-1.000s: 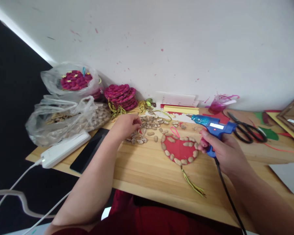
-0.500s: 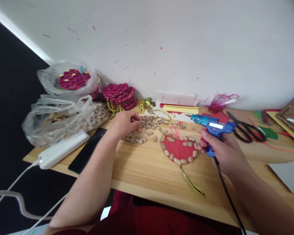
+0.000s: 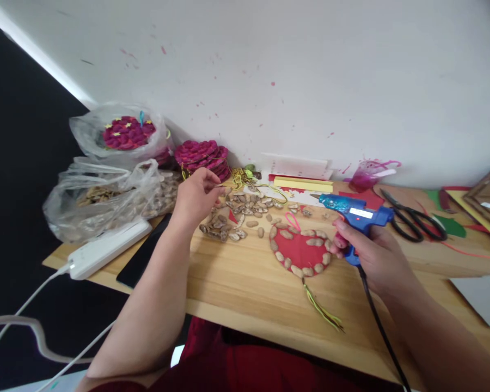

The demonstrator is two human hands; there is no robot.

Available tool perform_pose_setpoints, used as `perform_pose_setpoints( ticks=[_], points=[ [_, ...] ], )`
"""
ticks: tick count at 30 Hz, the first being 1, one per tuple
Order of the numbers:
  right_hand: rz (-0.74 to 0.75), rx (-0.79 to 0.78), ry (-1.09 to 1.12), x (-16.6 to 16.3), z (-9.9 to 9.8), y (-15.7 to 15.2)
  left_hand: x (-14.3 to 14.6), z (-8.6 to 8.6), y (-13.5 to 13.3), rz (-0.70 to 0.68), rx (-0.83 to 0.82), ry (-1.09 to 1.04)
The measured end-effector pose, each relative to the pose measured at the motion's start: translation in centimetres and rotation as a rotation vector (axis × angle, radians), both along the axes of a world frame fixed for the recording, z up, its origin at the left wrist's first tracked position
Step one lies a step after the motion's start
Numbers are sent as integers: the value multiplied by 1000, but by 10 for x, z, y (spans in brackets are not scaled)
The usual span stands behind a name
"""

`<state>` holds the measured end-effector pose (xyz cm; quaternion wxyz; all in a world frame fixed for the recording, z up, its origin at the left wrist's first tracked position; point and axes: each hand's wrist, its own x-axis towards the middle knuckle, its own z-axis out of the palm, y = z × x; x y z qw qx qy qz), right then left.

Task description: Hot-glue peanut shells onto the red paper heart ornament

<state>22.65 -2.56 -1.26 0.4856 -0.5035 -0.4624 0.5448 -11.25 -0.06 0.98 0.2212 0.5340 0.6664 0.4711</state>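
The right hand [image 3: 373, 253], right of center in the frame, gripped a blue glue gun [image 3: 365, 216], its fingers closed around the handle and its thumb along the near side. The nozzle pointed toward the left of the frame, and a black cord [image 3: 375, 307] ran from the handle base to the lower edge. The left hand [image 3: 196, 196], left of center, was positioned at the left end of a peanut pile [image 3: 251, 204]. Its thumb and index finger were bent with the tips close together; whether a peanut was held between them could not be determined. The red panel [image 3: 298, 249] lay flat on the wooden table [image 3: 228, 280], below and right of frame center, just beside the right hand's fingertips. Peanuts lined its edge, with a second partial row started inside the top. A pink loop [image 3: 293, 220] projected from the panel's upper edge, and a yellow-green tassel [image 3: 320, 309] extended from its lower edge. Black-handled scissors [image 3: 414, 218] lay at the right of the frame, beyond the glue gun.
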Motion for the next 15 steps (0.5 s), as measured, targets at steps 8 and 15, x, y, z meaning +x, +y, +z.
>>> perform_pose_setpoints(
  ticks=[8,15],
  points=[
    [-17,-11,16,-2,1,-1,-3,-2,0,-136,-129,305],
    [-15,-28,30,-2,1,-1,-2,7,-3,-73,-170,115]
  ],
)
